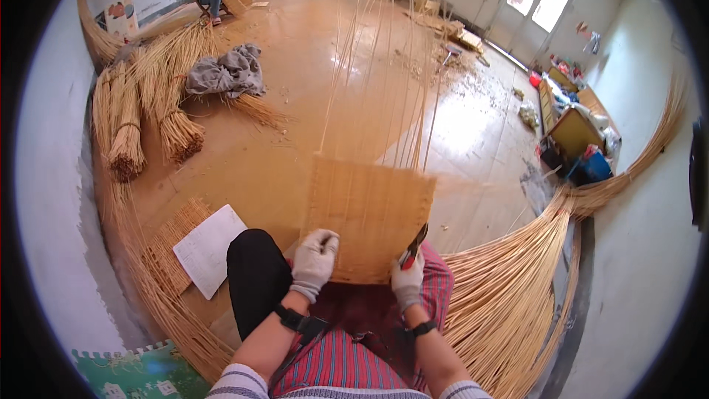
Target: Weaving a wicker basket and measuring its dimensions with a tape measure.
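The person is wearing pale gloves (314, 260) and black wrist straps (290, 316). White sleeves (240, 381) with grey stripes are ending on the forearms, grey-striped red cloth (343, 360) is covering the lap, and black trousers (255, 273) are showing.

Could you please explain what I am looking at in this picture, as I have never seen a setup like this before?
There is no machine here. A wide fisheye camera on a seated person's head looks down, so straight edges bend and the picture's left is the person's left.

The two hands wear pale gloves. The left hand is at the lower left of a flat woven panel; exactly what its fingers pinch is unclear. The right hand, by the lower right edge, holds a red-and-black tool.

On the floor, to the left, lie bundles of stalks and a white sheet resting on another woven piece. A large sheaf spreads out on the right.
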Demonstrator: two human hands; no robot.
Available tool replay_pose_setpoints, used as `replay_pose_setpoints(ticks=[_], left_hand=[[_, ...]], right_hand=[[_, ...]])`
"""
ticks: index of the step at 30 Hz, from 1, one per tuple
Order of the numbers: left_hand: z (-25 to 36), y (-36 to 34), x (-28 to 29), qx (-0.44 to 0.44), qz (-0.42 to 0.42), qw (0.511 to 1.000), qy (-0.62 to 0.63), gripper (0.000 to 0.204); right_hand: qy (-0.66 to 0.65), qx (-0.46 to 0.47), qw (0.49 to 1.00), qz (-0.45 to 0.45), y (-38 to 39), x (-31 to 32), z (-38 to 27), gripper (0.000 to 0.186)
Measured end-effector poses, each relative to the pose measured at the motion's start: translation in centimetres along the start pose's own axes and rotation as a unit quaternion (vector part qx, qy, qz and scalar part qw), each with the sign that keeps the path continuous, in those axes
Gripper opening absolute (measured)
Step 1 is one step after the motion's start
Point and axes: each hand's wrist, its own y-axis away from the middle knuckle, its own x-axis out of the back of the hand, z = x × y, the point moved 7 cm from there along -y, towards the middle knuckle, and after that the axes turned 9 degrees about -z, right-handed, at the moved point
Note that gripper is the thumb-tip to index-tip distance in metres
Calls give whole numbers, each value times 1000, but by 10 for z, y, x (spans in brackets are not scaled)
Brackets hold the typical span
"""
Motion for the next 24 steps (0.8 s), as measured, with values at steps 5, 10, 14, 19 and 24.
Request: replay_pose_setpoints(ticks=[5,10,14,19,24], left_hand=[[27,-39,66,-30,118,992,32,34],[29,-40,75,-72,-15,997,10,46],[5,-27,73,17,-2,997,73,49],[-1,-26,72,-9,55,993,103,49],[7,-24,73,-51,45,996,51,52]], right_hand=[[-20,-104,993,-47,58,4,34,62],[14,-39,994,-105,100,24,-19,50],[-62,-72,978,-184,90,31,-97,59],[137,156,946,-247,17,48,-232,69],[351,189,858,-325,-38,24,-305,66]])
